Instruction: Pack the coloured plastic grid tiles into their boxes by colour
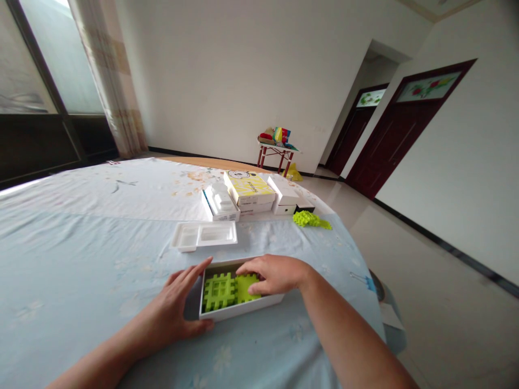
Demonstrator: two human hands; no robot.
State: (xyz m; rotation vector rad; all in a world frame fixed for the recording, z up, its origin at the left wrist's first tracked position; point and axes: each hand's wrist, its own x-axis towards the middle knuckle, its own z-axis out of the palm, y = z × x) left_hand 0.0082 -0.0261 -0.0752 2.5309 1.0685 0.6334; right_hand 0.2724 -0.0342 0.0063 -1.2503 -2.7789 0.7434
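Observation:
An open white box (pixel 241 312) lies on the cloth in front of me, with bright green square interlocking blocks (pixel 220 292) inside. The left block has a raised window-like frame; the right block (pixel 244 288) has a flatter face with notched edges. My left hand (pixel 176 305) spans the box's left end, thumb at the near corner and fingertips by the far one. Over the right end, my right hand (pixel 278 274) reaches in with thumb and fingers curled on the right block, hiding part of it.
Beyond the box sits a white plastic tray (pixel 205 235). Farther back are a yellow-and-white box (pixel 249 189), a white carton (pixel 283 194) and a small box with white packaging (pixel 220 200). Loose green pieces (pixel 310 219) and a blue clip (pixel 368 283) lie near the table's right edge.

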